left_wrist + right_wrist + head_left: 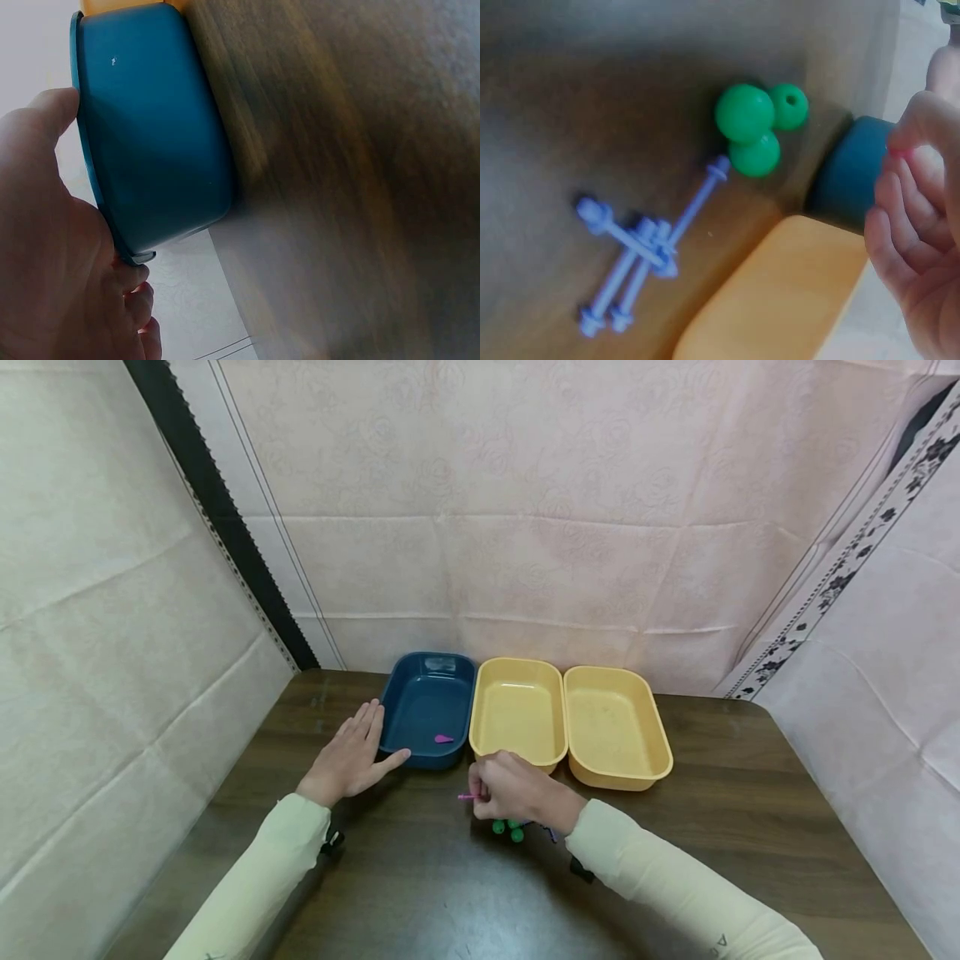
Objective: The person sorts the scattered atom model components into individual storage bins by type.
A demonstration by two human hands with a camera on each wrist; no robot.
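Observation:
My left hand (352,756) rests at the near left corner of the blue tub (427,697), fingers straight along its side and thumb touching the rim. In the tub lies a small pink teardrop-shaped piece (443,739). My right hand (517,787) pinches a thin pink stick-like piece (467,797) in front of the middle yellow tub; the fingers hide most of it. Under that hand, green balls (745,112), one showing a hole, sit on the table beside several purple rods (694,206) with knobbed ends, which lie crossed.
Two yellow tubs, a middle one (517,702) and a right one (618,727), stand in a row with the blue one at the back of the brown wooden table (420,893). Pale cloth (525,485) hangs behind the table and at both sides.

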